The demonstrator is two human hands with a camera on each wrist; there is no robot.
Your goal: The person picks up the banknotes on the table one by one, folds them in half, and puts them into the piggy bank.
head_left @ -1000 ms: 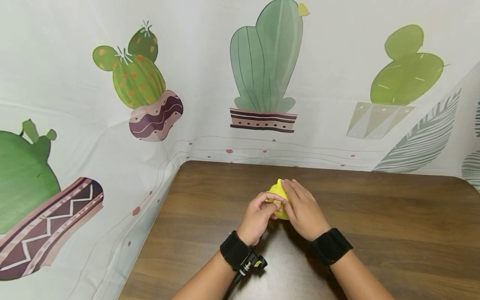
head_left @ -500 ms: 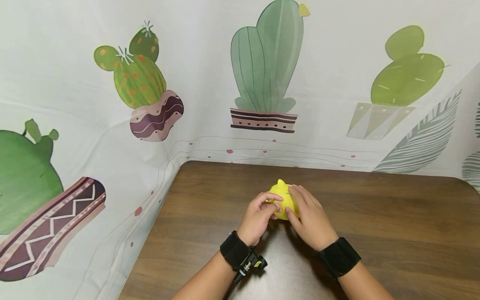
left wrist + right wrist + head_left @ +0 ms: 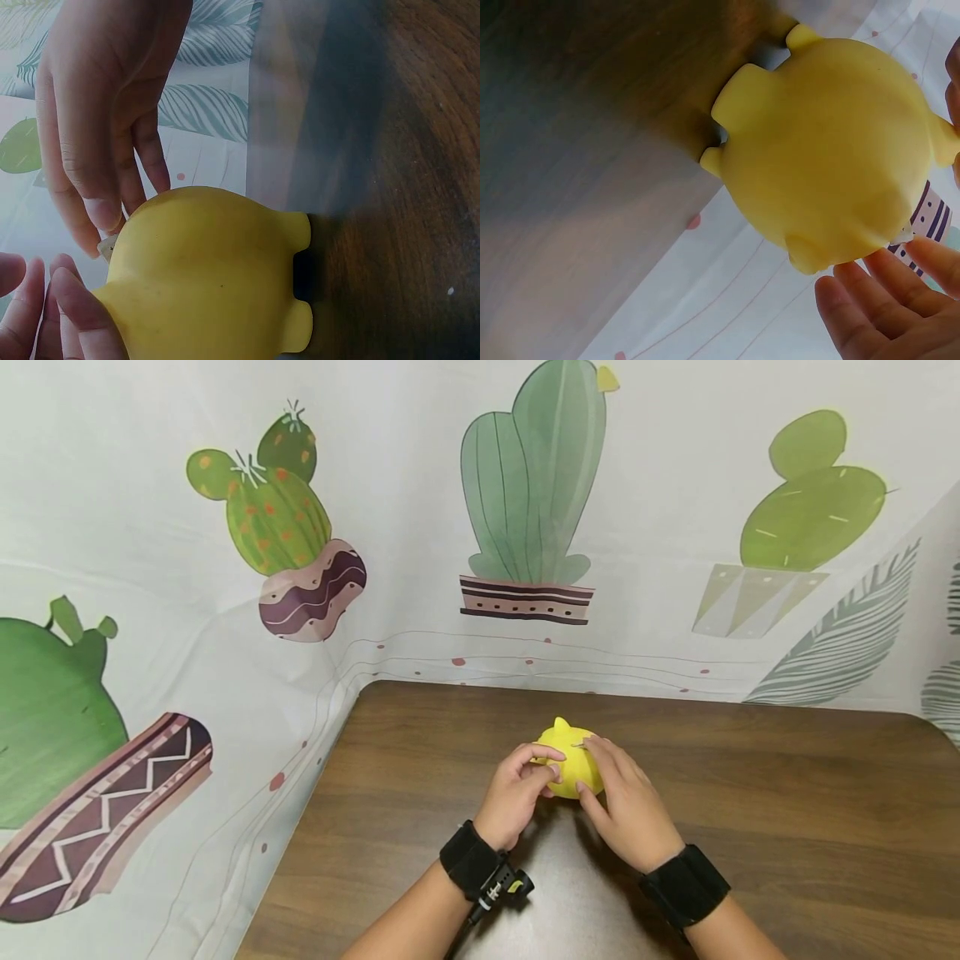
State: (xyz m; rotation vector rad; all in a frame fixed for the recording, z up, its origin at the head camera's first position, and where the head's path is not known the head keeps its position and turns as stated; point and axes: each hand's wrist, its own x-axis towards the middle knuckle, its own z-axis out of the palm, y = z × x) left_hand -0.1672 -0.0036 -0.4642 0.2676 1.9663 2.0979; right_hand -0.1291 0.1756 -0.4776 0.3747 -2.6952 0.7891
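A yellow piggy bank (image 3: 568, 767) stands on the brown wooden table (image 3: 750, 793), a little left of centre. My left hand (image 3: 550, 770) curls its fingers against the bank's left side and holds it. My right hand (image 3: 595, 757) reaches over the bank's right top and pinches a small pale flat piece (image 3: 581, 744), like a coin, at the bank's upper surface. In the left wrist view the piece (image 3: 107, 247) shows under the right thumb (image 3: 97, 206), beside the bank (image 3: 210, 277). The right wrist view shows the bank's underside (image 3: 832, 157), its stubby feet and my right fingertips (image 3: 870, 300).
A white cloth printed with potted cacti (image 3: 532, 493) hangs behind the table and drapes down its left side (image 3: 247, 760). Black straps sit on both wrists, with a small camera (image 3: 501, 887) under the left one. Bare tabletop lies to the right and near the front.
My right hand has drawn back and to the right off the top of the piggy bank, uncovering more of it. The left hand and the bank have stayed put.
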